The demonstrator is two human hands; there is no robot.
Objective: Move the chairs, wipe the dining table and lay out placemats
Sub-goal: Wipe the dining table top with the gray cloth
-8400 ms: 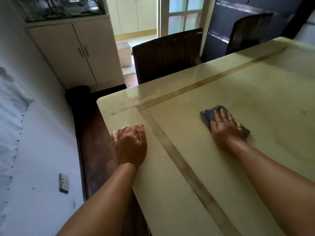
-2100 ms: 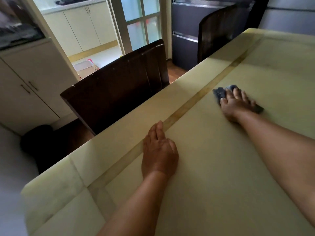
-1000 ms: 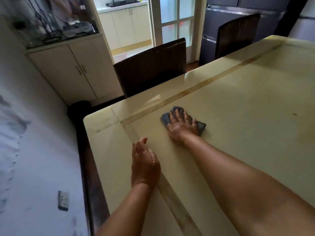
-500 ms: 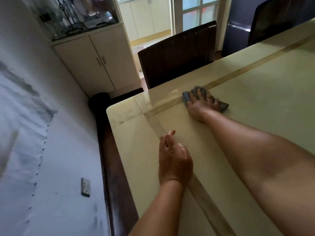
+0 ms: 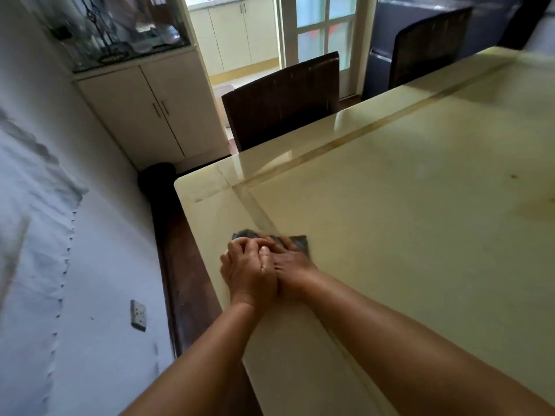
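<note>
- A person's right hand (image 5: 292,264) is pressing flat, palm down with fingers spread, on a dark grey cloth (image 5: 298,242), pinning it to the cream dining table (image 5: 420,235) — the flat palm seemingly spreading pressure over the whole pad for wiping.
- The left hand (image 5: 247,265) is lying right alongside and touching the right, fingers curled loosely over the cloth's left part; whether it is actually gripping the fabric or only resting on it cannot be told.
- The cloth is sitting near the table's left end, straddling the darker inlaid border strip (image 5: 255,210), close to the corner; both hands together are suggesting extra force on a stubborn patch or a regathering of the cloth.
- Further out, the tabletop is carrying no placemats, and a small dark speck (image 5: 514,176) is showing on the right part, so wiping is judged unfinished and laying out not begun.
- Two dark chairs, the nearer (image 5: 282,100) and the farther (image 5: 429,40), are standing against the far long edge, tucked close to the table.
- Beyond them a pale cabinet (image 5: 150,109) is filling the room's corner, and a white wall with a socket (image 5: 138,315) is running along the left, leaving a narrow gap beside the table's end.
</note>
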